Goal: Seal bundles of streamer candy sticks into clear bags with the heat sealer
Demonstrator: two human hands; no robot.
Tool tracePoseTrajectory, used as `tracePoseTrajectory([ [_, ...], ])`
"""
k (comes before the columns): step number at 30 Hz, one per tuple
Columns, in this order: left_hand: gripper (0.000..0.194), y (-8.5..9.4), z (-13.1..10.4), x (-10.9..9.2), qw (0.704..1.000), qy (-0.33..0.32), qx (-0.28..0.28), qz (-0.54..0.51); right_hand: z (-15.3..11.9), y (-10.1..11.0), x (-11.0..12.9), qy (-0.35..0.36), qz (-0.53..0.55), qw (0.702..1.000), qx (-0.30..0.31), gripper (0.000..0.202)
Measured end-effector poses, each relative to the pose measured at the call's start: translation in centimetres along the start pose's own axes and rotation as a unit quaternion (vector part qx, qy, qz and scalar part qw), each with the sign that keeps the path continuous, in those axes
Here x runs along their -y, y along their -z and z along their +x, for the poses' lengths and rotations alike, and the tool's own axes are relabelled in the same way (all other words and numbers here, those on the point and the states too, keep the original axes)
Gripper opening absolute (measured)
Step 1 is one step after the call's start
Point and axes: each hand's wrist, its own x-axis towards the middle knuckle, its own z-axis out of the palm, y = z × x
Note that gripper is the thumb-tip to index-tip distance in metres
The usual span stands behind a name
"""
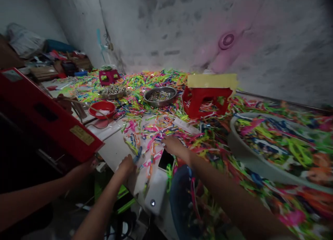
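Observation:
My left hand (pixel 127 166) is closed at the near edge of the white table (pixel 111 150), with a short blue strip (pixel 137 154) sticking out past its fingers. Further in, my right hand (pixel 172 145) reaches down to the loose colored strips (pixel 156 137); its fingers are curled together, and what they pinch is too small and blurred to name. Just below that hand lies a dark-screened phone (pixel 166 160). Pink, orange and white strips trail across the table between both hands. A white box-like device (pixel 156 193) sits at the table edge nearest me.
A blue tub (pixel 179 202) stands beneath my right forearm. To the right is a large pale basin (pixel 238 146) of strips. Metal bowls (pixel 160 103), a red bowl (pixel 110 110) and a red stool (pixel 194 103) stand farther back. A red machine (pixel 57 118) and another person's arm (pixel 75 177) are at left.

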Motion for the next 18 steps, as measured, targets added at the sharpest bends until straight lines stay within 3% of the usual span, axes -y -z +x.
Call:
tracePoseTrajectory([
  [3, 0.028, -1.1, -1.2, 1.3, 1.0, -0.013, 0.007, -0.015, 5.4, -2.1, 1.3, 0.01, -0.028, 0.998, 0.053, 0.033],
  [6, 0.031, -0.5, -0.9, 3.0, 0.998, -0.051, -0.025, -0.041, 7.8, -4.0, 1.6, 0.015, -0.053, 0.996, 0.074, 0.036],
  [11, 0.046, 3.5, 4.5, 5.3, 0.97, -0.168, -0.143, -0.106, 8.2, -4.7, 0.2, 0.055, -0.06, 0.993, 0.087, 0.026],
  [15, 0.062, 6.1, 9.4, 7.4, 0.964, -0.235, -0.098, -0.072, 7.5, -3.7, -0.9, 0.108, -0.016, 0.993, 0.055, 0.03],
  [18, 0.057, 6.6, 11.4, 9.1, 0.967, -0.236, -0.088, -0.049, 7.0, -3.4, -0.5, 0.149, 0.034, 0.988, 0.032, 0.033],
])
